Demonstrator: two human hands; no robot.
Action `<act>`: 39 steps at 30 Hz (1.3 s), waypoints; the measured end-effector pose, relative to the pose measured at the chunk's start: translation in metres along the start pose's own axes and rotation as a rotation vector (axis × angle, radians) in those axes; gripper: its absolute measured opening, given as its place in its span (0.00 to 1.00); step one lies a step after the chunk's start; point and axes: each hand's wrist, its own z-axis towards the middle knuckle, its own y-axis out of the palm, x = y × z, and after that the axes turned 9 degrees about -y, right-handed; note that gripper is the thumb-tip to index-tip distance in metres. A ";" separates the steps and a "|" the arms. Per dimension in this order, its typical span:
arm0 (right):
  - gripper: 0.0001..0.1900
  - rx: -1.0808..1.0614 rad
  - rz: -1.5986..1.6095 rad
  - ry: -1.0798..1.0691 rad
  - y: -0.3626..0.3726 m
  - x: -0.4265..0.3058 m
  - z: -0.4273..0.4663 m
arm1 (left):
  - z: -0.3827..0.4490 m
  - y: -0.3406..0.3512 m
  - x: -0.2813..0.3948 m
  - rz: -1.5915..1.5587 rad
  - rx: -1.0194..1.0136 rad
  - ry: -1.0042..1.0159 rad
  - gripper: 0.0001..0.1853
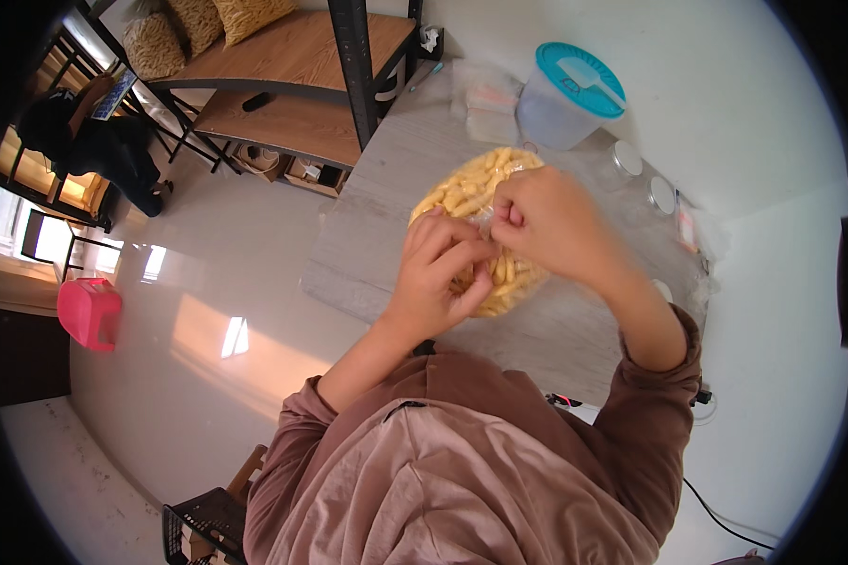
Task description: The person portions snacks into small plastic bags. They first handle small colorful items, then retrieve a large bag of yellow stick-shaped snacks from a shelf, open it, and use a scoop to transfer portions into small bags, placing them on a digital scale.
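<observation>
A clear plastic bag full of yellow puffed snacks lies on the grey wood-grain table before me. My left hand rests over the bag's near left part, fingers bent and spread against the plastic near its gathered middle. Just to the right, my right hand is closed in a fist with a pinch of the bag's clear plastic at its fingers. Both hands hide the gathered part of the bag, so whether it is tied cannot be seen.
A clear tub with a turquoise lid stands at the back, beside clear plastic bags. Jars with white lids line the wall side. Shelving holds snack bags. A person is at far left, above a pink stool.
</observation>
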 end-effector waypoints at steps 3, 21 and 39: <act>0.08 0.001 0.121 -0.020 -0.003 0.010 0.004 | 0.003 -0.006 0.000 0.086 -0.097 0.056 0.10; 0.07 -0.121 0.489 -0.071 -0.004 0.048 0.008 | 0.010 -0.009 -0.009 0.162 -0.154 0.218 0.08; 0.06 0.598 0.029 0.080 0.050 -0.014 -0.044 | 0.001 -0.011 -0.014 0.092 -0.107 0.169 0.10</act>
